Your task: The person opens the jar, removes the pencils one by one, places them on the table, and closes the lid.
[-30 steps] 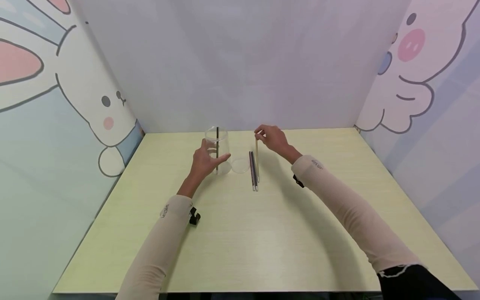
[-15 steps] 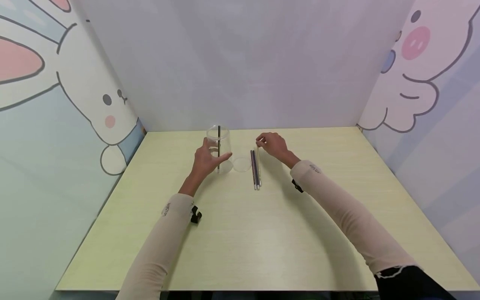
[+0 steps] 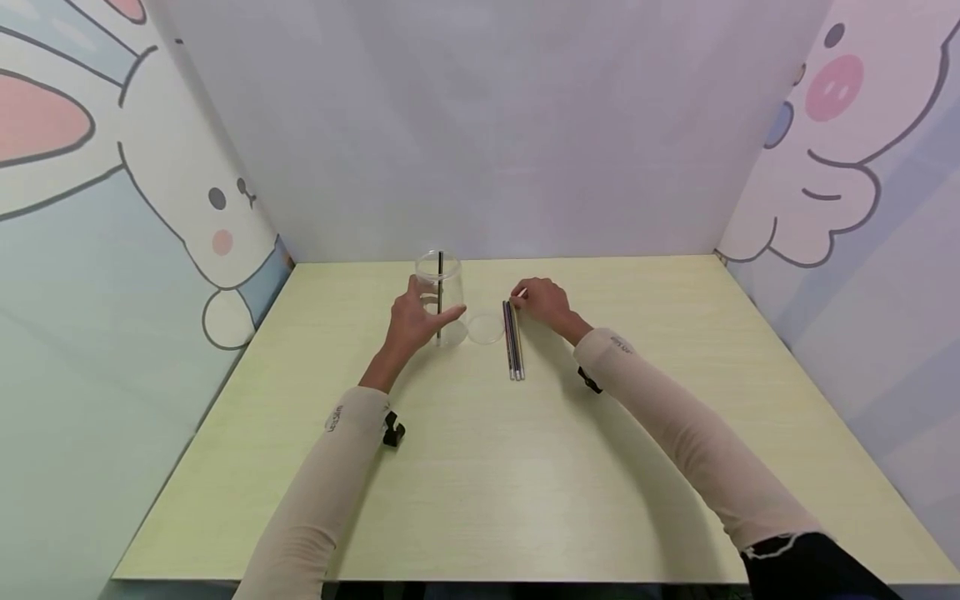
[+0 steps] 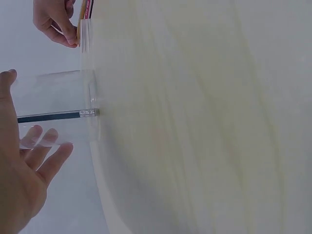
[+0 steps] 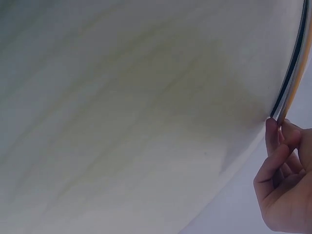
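My left hand [image 3: 411, 325] holds a clear round jar [image 3: 453, 292], thumb on its near right side and fingers round its left. Inside the jar a dark pencil [image 4: 51, 116] stands upright, its eraser end at the bottom. A flat clear disc, perhaps the lid [image 3: 486, 328], lies just right of the jar. Further right, two dark pencils [image 3: 511, 342] lie side by side on the table. With its fingertips my right hand [image 3: 543, 302] pinches the far end of a yellow pencil [image 5: 297, 80], which lies along their right side.
The pale wooden table [image 3: 465, 492] ends at a plain back wall [image 3: 480, 133] close behind the jar. Side walls with cartoon animals [image 3: 217, 200] flank the table.
My right hand has come down and slightly nearer, lowering the yellow pencil's far end until the pencil lies against the dark ones. My left hand stays on the jar.
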Tool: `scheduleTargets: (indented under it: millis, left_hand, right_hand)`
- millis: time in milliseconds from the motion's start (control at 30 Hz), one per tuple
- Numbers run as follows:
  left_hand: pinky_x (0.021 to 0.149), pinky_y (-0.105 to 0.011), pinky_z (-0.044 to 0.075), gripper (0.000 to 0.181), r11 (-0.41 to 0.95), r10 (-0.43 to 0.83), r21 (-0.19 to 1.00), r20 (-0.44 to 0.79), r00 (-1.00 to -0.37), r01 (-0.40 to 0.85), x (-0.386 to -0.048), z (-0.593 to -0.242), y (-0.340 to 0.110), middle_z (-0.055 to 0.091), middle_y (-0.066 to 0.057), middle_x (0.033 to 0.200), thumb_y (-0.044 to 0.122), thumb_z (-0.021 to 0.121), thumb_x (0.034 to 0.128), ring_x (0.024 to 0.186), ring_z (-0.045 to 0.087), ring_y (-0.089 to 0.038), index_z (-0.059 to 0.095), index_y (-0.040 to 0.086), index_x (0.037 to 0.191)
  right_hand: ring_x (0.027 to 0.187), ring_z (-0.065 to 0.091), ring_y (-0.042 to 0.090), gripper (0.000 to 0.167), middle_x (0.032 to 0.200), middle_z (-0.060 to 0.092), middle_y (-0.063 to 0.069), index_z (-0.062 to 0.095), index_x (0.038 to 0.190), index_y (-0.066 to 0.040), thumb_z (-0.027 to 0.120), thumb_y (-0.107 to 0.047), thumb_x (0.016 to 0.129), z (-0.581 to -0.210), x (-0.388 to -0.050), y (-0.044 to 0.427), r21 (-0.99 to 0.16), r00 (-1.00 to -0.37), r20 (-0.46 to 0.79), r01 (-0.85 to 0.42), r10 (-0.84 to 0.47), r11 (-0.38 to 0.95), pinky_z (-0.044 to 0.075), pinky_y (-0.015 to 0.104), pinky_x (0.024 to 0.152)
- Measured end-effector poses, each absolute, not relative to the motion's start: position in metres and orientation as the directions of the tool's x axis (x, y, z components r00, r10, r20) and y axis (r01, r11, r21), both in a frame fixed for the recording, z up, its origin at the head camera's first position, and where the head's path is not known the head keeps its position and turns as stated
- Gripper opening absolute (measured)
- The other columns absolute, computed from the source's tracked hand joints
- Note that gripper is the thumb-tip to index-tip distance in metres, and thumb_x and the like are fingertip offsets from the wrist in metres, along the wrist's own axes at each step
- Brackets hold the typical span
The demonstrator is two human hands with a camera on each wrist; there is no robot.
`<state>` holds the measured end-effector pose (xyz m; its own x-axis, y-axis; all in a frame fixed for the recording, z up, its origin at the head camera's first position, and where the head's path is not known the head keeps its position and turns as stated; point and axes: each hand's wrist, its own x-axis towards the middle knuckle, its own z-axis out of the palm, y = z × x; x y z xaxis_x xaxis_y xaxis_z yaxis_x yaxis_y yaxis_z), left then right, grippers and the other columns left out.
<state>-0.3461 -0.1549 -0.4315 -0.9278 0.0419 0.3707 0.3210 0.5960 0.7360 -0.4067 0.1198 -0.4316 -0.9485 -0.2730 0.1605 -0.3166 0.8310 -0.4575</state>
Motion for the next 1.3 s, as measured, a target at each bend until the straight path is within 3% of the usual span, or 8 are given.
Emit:
scheduleTargets:
  millis: [1300]
  left_hand:
    - [0.089,-0.052,0.058,0.079,0.606,0.032,0.732,0.368,-0.929,0.312,-0.342,-0.430,-0.153,0.066,-0.014,0.128,0.050,0.087,0.0812,0.115,0.070,-0.033,0.043,0.008,0.132]
  right_hand:
    - [0.091,0.071,0.021,0.027,0.110,0.078,0.004,0.079,0.116,-0.013,0.069,-0.034,0.102,-0.442,-0.409,0.113,-0.407,-0.953,0.158,-0.301,-0.258,0.863,0.053,0.035,0.070]
